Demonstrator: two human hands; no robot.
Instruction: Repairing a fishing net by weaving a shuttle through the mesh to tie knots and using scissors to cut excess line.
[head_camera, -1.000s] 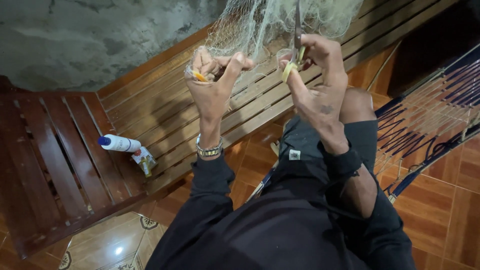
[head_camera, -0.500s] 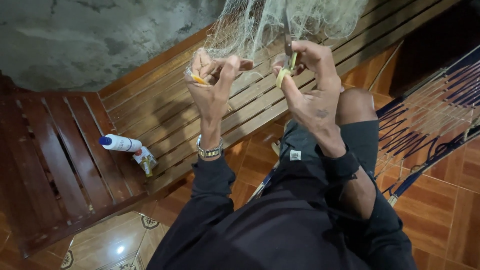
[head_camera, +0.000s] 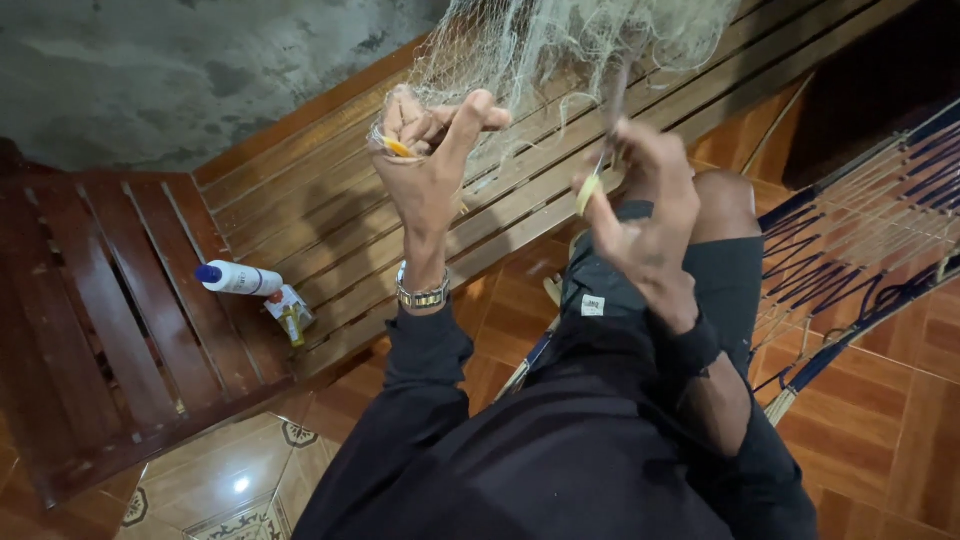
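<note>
Both hands are raised into a pale fishing net (head_camera: 570, 40) that hangs at the far top. The left hand (head_camera: 425, 165) pinches mesh and a small orange piece between curled fingers. The right hand (head_camera: 640, 215), blurred, grips a thin yellow-tipped tool (head_camera: 592, 185). A wooden slat bench (head_camera: 130, 310) at left carries a white bottle (head_camera: 238, 279). A hammock (head_camera: 870, 250) lies right, cut off.

Pale fishing net (head_camera: 560, 40) hangs bunched, w/ yellow netting needle (head_camera: 588, 192).
</note>
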